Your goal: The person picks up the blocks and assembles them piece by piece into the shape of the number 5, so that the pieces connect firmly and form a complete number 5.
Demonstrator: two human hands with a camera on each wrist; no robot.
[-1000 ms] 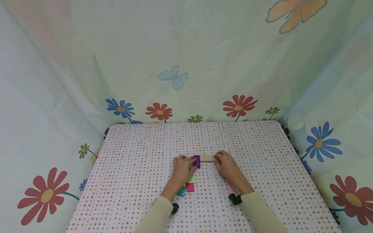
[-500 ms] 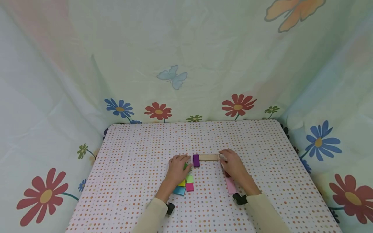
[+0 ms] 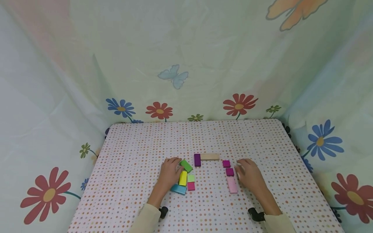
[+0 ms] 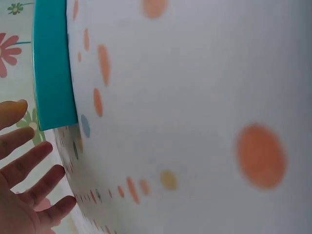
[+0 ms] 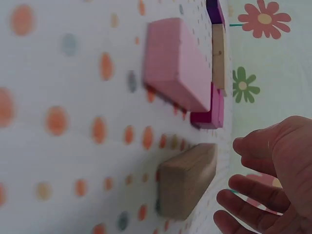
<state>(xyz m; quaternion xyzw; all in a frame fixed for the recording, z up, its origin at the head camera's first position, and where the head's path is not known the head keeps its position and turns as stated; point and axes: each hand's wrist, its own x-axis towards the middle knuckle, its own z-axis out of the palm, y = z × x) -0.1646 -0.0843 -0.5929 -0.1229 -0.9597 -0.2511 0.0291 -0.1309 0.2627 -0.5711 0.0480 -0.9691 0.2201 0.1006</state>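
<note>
In the head view my left hand [image 3: 169, 171] is beside a green block [image 3: 186, 165], fingertips close to it; touching or not, I cannot tell. In the left wrist view its fingers are spread, with a teal block [image 4: 53, 63] near. My right hand [image 3: 251, 174] hovers right of two magenta blocks [image 3: 226, 163] and a light pink block [image 3: 231, 184], fingers loosely bent around nothing. The right wrist view shows a plain wooden block [image 5: 187, 181] near that hand, hidden in the head view. A purple block [image 3: 197, 160] stands against a long wooden block [image 3: 210, 157].
A yellow block [image 3: 183, 178], a pale green block [image 3: 190, 178] and a hot pink block [image 3: 190, 186] cluster by the left hand. The dotted tabletop [image 3: 140, 142] ends at a flowered curtain [image 3: 204, 97] at the back and sides.
Both hands have let go of the purple and wooden blocks and drawn apart, left hand leftward, right hand rightward and nearer. The blocks once covered by the hands now show.
</note>
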